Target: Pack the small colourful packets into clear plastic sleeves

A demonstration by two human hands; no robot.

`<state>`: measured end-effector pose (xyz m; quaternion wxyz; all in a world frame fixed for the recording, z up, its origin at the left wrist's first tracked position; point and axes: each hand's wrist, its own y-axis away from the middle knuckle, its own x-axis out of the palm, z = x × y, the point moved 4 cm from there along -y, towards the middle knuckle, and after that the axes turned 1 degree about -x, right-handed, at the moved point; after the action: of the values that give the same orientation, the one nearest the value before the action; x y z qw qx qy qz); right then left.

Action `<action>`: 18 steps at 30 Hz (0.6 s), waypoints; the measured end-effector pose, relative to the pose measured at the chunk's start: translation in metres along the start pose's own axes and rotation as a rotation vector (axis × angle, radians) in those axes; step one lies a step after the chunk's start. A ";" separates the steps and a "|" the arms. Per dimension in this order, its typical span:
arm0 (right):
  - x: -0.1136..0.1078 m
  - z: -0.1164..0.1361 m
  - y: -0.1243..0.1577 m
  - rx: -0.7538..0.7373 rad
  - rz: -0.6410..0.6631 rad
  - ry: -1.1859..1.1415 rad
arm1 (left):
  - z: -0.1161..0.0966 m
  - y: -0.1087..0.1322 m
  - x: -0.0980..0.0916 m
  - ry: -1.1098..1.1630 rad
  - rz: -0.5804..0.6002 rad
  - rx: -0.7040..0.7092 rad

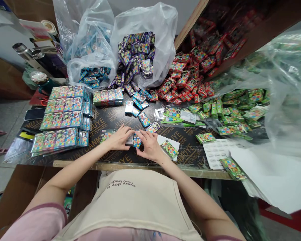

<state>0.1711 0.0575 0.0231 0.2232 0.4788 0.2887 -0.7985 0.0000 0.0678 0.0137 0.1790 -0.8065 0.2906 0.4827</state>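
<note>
My left hand is curled over a flat clear packet that has a barcode label near my fingertips. Close beside it, my right hand has its thumb and fingers closed round a small blue printed box, partly hidden by the fingers. Just beyond the hands lie another blue box and a dark printed box. A green printed packet rests on a white card to the right of my right hand.
Wrapped sets of boxes are stacked at the left, with one more set nearby. Plastic bags hold blue and purple boxes at the back. Red boxes and green packets are heaped rightward. White sheets overhang the front edge.
</note>
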 end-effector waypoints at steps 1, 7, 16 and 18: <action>-0.001 0.001 -0.002 -0.017 0.011 -0.028 | 0.001 0.001 -0.001 0.034 -0.016 -0.002; -0.010 -0.003 -0.009 -0.064 0.005 -0.102 | 0.010 0.006 -0.011 0.097 -0.113 -0.088; -0.016 -0.007 -0.015 -0.156 0.134 -0.186 | 0.010 0.004 -0.005 0.105 -0.053 -0.012; -0.013 -0.007 -0.013 -0.122 0.072 -0.205 | 0.009 0.004 -0.007 0.098 -0.067 0.002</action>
<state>0.1731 0.0734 0.0355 0.3090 0.3903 0.2951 -0.8155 -0.0115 0.0719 0.0154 0.1814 -0.8382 0.2724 0.4362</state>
